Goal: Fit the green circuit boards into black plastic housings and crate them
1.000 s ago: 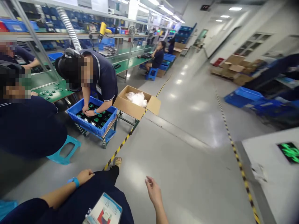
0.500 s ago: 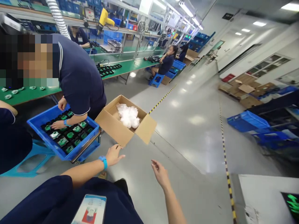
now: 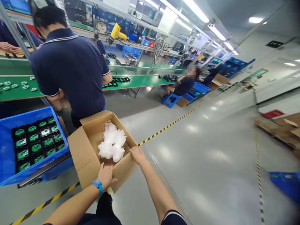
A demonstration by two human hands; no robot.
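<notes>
An open cardboard box point(image 3: 90, 162) sits in front of me, its flaps folded outward. White plastic packing bags point(image 3: 112, 142) lie bunched inside it. My left hand point(image 3: 106, 175), with a blue wristband, has its fingers over the box's near edge, thumb held out to the side. At the right rim, my right hand point(image 3: 137, 155) hooks its fingers over the edge; its thumb is hard to see.
A blue crate point(image 3: 7, 134) of green circuit boards in black trays stands left of the box. Beyond it, a co-worker point(image 3: 67, 68) stands at the green workbench point(image 3: 140, 80). Yellow-black tape point(image 3: 168, 126) marks the floor. A person sits on a blue stool point(image 3: 170, 100) further off.
Both my hands have reached the box, which is now closer to me. The co-worker has straightened and taken their hands out of the blue crate. My view has shifted.
</notes>
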